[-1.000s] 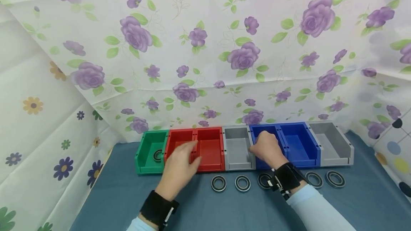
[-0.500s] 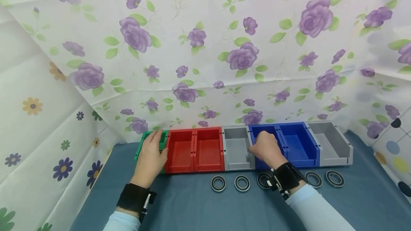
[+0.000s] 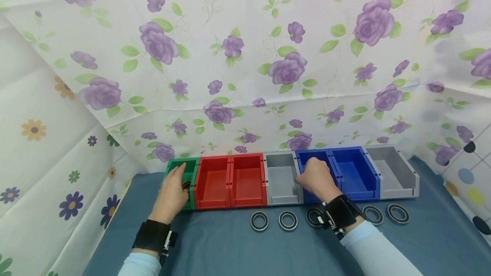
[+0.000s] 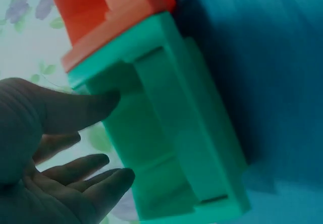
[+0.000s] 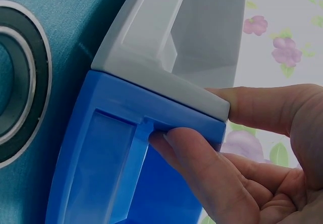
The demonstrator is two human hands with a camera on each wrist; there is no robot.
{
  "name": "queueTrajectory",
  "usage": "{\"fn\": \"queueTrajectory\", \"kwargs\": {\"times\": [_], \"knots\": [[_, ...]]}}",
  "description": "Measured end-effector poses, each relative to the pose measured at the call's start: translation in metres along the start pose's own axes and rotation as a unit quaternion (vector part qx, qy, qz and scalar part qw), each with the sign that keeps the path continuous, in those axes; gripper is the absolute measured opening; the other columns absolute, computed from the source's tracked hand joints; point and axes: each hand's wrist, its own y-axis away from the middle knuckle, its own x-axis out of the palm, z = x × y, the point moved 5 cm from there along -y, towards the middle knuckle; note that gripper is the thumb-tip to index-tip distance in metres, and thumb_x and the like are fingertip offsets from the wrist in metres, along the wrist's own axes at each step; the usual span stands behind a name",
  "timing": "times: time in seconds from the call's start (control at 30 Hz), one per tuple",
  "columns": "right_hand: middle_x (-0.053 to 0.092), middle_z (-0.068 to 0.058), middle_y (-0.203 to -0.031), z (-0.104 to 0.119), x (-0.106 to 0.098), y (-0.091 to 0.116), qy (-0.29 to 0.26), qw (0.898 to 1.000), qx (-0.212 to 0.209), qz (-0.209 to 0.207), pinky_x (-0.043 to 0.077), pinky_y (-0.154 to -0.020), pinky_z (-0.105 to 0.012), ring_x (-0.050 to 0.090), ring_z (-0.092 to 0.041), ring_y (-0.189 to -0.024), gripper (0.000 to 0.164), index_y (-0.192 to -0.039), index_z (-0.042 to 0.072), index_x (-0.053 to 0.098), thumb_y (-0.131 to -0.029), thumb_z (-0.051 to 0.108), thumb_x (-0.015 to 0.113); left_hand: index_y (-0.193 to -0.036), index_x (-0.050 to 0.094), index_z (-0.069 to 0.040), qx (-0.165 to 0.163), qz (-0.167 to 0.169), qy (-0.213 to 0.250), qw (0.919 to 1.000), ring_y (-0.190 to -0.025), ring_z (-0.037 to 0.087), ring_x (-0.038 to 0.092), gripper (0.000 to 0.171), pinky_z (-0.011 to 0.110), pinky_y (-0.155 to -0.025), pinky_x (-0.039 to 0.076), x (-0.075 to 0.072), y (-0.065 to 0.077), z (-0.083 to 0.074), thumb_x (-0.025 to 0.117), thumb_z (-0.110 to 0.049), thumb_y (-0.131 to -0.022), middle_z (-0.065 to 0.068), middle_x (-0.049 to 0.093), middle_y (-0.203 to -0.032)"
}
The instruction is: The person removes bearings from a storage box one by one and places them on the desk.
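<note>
My left hand (image 3: 171, 195) hovers over the green storage bin (image 3: 190, 204), fingers apart with nothing between them; in the left wrist view its thumb overlaps the bin (image 4: 202, 128). Inside that bin a ball bearing (image 3: 186, 185) shows partly beside the hand. With my right hand (image 3: 317, 176) I pinch the adjoining walls of a grey bin (image 3: 284, 200) and a blue bin (image 3: 311, 196). The right wrist view shows the thumb on the grey bin's (image 5: 151, 77) side and the index finger inside the blue bin (image 5: 106, 148).
Two red bins (image 3: 230, 203) stand between the green and grey ones. Another blue bin (image 3: 360, 195) and a grey bin (image 3: 399, 192) end the row. Several bearings lie in front on the blue cloth, including one (image 3: 252, 221) at the left and one (image 3: 389, 215) at the right.
My left hand has moved left from above the red bins to the green bin, then slightly down, uncovering part of the bearing. The right hand has kept its place at the bin walls.
</note>
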Motion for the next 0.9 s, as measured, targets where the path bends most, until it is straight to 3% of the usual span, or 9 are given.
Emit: {"fn": "queueTrajectory", "kwargs": {"times": [0.13,0.5,0.9], "knots": [[0.032,0.003,-0.049,-0.001,0.0,0.0,0.001,1.0,0.001,-0.001,0.031,-0.038,-0.025,0.041,-0.015,-0.041,0.034,-0.052,0.012,0.044,-0.07,0.021,0.071,-0.144,0.031,-0.006,-0.001,0.015,-0.014,0.9998,-0.125,0.043,0.033,0.076,0.042,-0.072,0.048,0.005,-0.003,0.005,0.061,0.006,-0.076,0.026,0.03,-0.141],[0.031,0.004,-0.049,0.0,-0.001,0.0,-0.005,1.0,0.005,0.003,0.03,-0.038,-0.025,0.039,-0.014,-0.041,0.037,-0.052,0.013,0.042,-0.07,0.022,0.073,-0.137,0.044,-0.004,0.018,0.054,-0.042,0.9975,-0.128,0.046,0.026,0.066,0.054,-0.093,0.036,0.02,-0.012,0.012,0.052,0.011,-0.073,0.025,0.034,-0.14],[0.031,0.004,-0.049,0.0,0.001,0.0,-0.005,1.0,0.008,0.01,0.03,-0.037,-0.025,0.038,-0.014,-0.04,0.038,-0.052,0.013,0.042,-0.071,0.023,0.073,-0.128,0.051,0.003,0.031,0.098,-0.079,0.9916,-0.123,0.048,0.033,0.053,0.055,-0.096,0.032,0.033,-0.017,0.023,0.054,0.006,-0.075,0.027,0.044,-0.131]]}}
